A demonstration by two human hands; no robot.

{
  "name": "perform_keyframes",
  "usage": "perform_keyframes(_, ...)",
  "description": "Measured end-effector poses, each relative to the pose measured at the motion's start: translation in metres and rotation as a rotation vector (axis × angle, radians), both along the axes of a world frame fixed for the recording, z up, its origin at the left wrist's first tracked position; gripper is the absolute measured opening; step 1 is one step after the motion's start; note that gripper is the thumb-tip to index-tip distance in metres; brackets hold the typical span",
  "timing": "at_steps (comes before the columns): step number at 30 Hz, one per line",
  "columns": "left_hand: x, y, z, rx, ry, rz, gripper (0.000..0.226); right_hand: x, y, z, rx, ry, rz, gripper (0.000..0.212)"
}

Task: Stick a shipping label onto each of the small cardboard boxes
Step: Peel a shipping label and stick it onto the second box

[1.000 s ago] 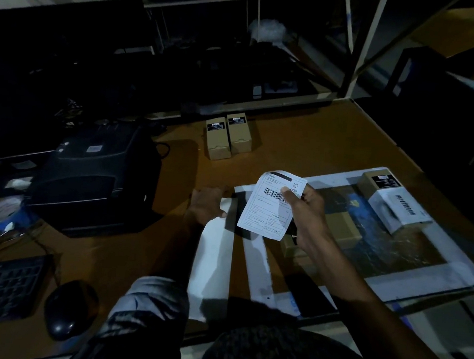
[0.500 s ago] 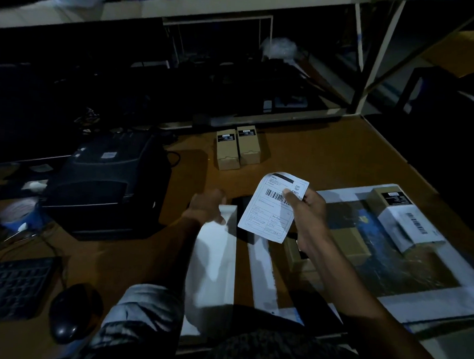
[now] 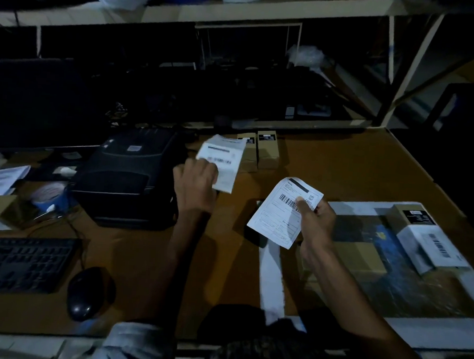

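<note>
My right hand [image 3: 314, 228] pinches a white shipping label [image 3: 281, 214] with a barcode, held above the brown table. My left hand [image 3: 195, 182] grips a second white label sheet [image 3: 225, 162], lifted beside the black label printer [image 3: 128, 172]. Two small cardboard boxes [image 3: 259, 151] stand side by side at the table's far edge, partly hidden by that sheet. Another small box with a white label wrapped over it [image 3: 426, 241] lies on the right. A plain box [image 3: 364, 255] lies just right of my right hand.
A dark mat with a white border [image 3: 443, 325] covers the right of the table. A white paper strip [image 3: 272, 281] lies near the front. Keyboard [image 3: 20, 263] and mouse [image 3: 84, 295] sit at the left. Shelving stands behind.
My left hand rose from the white paper on the table and moved left toward the printer, now holding a second label sheet. The right hand kept its label almost still.
</note>
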State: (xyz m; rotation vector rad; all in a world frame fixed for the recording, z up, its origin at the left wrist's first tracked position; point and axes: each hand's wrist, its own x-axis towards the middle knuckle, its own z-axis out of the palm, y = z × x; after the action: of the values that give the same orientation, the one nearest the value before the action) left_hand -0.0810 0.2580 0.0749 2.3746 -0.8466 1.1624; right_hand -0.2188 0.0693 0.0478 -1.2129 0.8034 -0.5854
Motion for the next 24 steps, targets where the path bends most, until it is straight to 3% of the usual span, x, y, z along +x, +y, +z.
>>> perform_keyframes(2,-0.018,0.008,-0.037,0.131,0.176,0.018,0.016,-0.001,0.001,-0.001,0.010,-0.005,0.004,0.013)
perform_keyframes(5,-0.055,0.018,-0.074,0.313,0.693,0.030,0.025,-0.001,0.003,-0.004,0.023,0.000,0.007,0.014)
perform_keyframes(7,-0.072,0.025,-0.083,0.370,0.897,-0.002,0.024,-0.001,0.006,-0.006,0.027,0.010,0.025,0.017)
perform_keyframes(13,-0.085,0.029,-0.069,0.446,0.959,-0.034,0.027,0.000,0.019,-0.005,0.039,0.009,0.051,0.019)
perform_keyframes(15,-0.086,0.029,-0.066,0.359,0.950,-0.050,0.019,-0.002,0.021,-0.004,0.034,0.017,0.068,0.018)
perform_keyframes(19,-0.084,0.021,-0.063,-0.014,0.932,-0.140,0.017,-0.009,0.024,-0.003,-0.012,0.085,0.162,0.015)
perform_keyframes(24,-0.084,0.003,-0.043,-0.521,1.183,-0.389,0.018,-0.024,0.029,0.000,-0.142,0.151,0.352,0.014)
